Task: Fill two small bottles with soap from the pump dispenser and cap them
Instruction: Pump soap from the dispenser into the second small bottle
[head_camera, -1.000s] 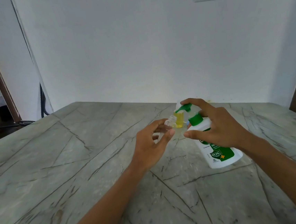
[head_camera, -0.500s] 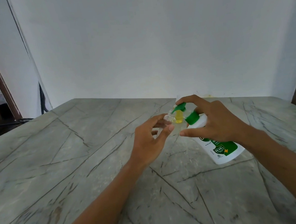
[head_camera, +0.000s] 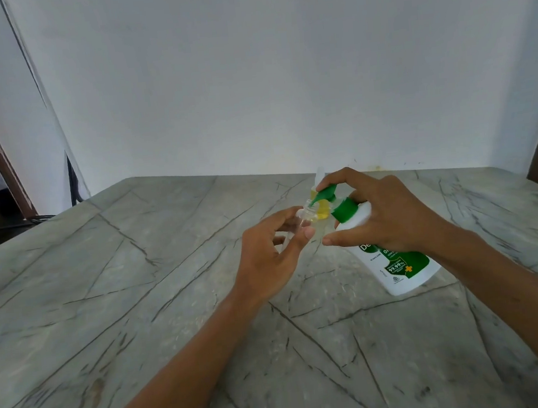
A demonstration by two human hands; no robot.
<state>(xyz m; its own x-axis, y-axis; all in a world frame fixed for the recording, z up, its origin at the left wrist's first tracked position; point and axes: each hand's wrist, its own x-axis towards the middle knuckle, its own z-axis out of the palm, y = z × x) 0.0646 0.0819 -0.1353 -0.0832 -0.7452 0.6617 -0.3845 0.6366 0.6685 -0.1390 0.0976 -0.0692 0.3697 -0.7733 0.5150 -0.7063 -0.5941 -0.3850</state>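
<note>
Green pump head [head_camera: 326, 194] under forefinger, right hand [head_camera: 390, 215] gripping tilted soap dispenser [head_camera: 398, 267], left hand [head_camera: 266, 260] pinching clear small bottle [head_camera: 308, 214] at spout.

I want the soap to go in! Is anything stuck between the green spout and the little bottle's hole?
Nothing visible. The green spout of the pump dispenser sits right at the uncapped mouth of the small clear bottle in the left hand. The yellow-filled bottle stands behind, not between.
</note>
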